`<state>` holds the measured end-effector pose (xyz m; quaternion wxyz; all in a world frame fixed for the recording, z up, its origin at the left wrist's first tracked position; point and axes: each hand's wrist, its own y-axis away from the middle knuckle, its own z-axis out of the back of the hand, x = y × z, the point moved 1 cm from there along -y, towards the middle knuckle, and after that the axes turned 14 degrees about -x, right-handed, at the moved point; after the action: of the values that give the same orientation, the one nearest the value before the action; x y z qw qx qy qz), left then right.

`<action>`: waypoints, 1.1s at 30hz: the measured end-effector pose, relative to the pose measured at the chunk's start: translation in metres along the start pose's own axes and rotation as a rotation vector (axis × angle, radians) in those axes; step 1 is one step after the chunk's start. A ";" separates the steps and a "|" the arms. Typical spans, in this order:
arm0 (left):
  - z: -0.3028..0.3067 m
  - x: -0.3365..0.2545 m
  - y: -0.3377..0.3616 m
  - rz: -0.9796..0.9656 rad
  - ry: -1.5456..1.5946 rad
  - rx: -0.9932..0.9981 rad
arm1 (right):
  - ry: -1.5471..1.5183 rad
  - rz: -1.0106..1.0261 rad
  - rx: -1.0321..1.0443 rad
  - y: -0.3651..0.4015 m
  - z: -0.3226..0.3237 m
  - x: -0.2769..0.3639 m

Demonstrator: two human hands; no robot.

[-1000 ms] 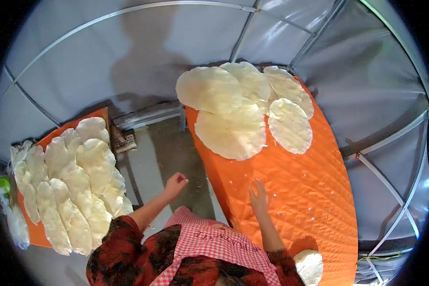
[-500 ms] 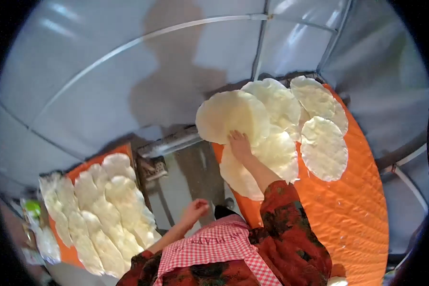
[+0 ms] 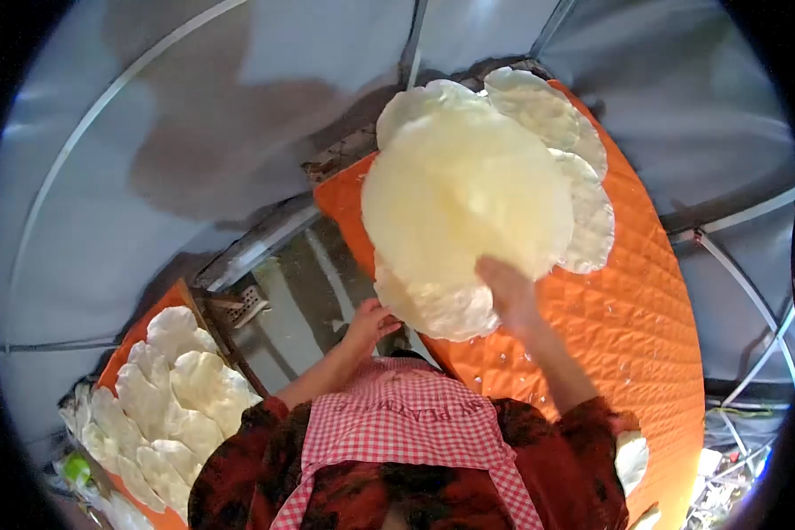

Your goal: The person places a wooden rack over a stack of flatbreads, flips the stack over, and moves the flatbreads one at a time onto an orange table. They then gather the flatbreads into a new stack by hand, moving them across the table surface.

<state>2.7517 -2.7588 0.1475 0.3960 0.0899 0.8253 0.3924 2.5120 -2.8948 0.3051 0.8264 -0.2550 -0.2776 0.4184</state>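
A large round pale sheet (image 3: pixel 459 190) is raised over other thin sheets, with my right hand (image 3: pixel 508 291) at its lower edge, fingers closed on it. Beneath it, another sheet (image 3: pixel 442 309) lies near the edge of the orange quilted cloth (image 3: pixel 609 353). More sheets (image 3: pixel 539 106) overlap behind, and one oval sheet (image 3: pixel 587 216) shows to the right. My left hand (image 3: pixel 371 325) is in front of my apron, close to the lower sheet's left edge; its fingers are curled, and what they hold, if anything, is too small to make out.
At the left, a second orange-covered surface (image 3: pixel 163 300) bears several overlapping pale sheets (image 3: pixel 181 397). A perforated crate (image 3: pixel 247 307) sits between the two surfaces. Grey sheeting (image 3: pixel 309 53) on metal poles (image 3: pixel 88 119) rises behind. Another sheet (image 3: pixel 631 461) lies near my right sleeve.
The large sheet has come off the others and moved toward the right with my right hand. My left hand has shifted up and right relative to my body. The view has turned.
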 end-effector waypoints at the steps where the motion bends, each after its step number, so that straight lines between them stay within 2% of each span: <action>1: 0.001 -0.001 -0.002 0.034 -0.017 0.021 | 0.037 -0.070 0.048 0.037 -0.008 0.009; 3: 0.006 -0.005 -0.003 0.105 -0.031 0.136 | 0.011 -0.261 0.120 0.126 -0.041 0.022; 7: 0.003 -0.026 0.001 0.124 -0.100 0.256 | 0.073 -0.427 0.005 0.120 -0.062 0.059; 10: 0.010 -0.016 -0.022 0.175 -0.070 0.290 | 0.092 -0.516 -0.121 0.097 -0.077 0.083; 13: 0.017 -0.012 -0.038 0.216 -0.130 0.362 | 0.112 -0.646 -0.127 0.119 -0.091 0.083; 15: 0.012 -0.029 -0.026 0.206 -0.160 0.382 | 0.071 -0.821 -0.313 0.095 -0.071 0.081; 18: 0.020 -0.027 -0.020 0.241 -0.191 0.400 | 0.077 -0.790 -0.382 0.038 -0.039 0.106; 21: 0.012 -0.031 -0.023 0.270 -0.223 0.450 | 0.163 -0.583 -0.342 0.073 -0.089 0.107; 23: 0.009 -0.032 -0.020 0.280 -0.248 0.431 | 0.203 -0.416 -0.126 0.105 -0.121 0.105; 24: 0.009 -0.032 -0.019 0.278 -0.263 0.397 | 0.216 -0.484 0.024 0.108 -0.127 0.109; 25: 0.010 -0.034 -0.020 0.278 -0.280 0.362 | 0.229 -0.502 0.090 0.108 -0.130 0.106; 27: 0.014 -0.032 -0.025 0.269 -0.244 0.436 | 0.254 -0.551 0.224 0.094 -0.122 0.115; 28: 0.016 -0.029 -0.027 0.269 -0.229 0.477 | 0.343 -0.522 0.230 0.083 -0.116 0.128; 30: 0.010 -0.035 -0.022 0.266 -0.255 0.408 | 0.537 -0.454 0.227 0.035 -0.104 0.157; 31: 0.004 -0.039 -0.017 0.262 -0.268 0.379 | 0.524 -0.493 0.228 0.031 -0.108 0.155; 33: -0.010 -0.051 -0.007 0.127 -0.411 0.385 | 0.498 -0.564 0.226 0.032 -0.125 0.135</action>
<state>2.7796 -2.7928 0.1766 0.5053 0.2924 0.7798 0.2259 2.6453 -2.7891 0.2278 0.9738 -0.1698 -0.0800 0.1283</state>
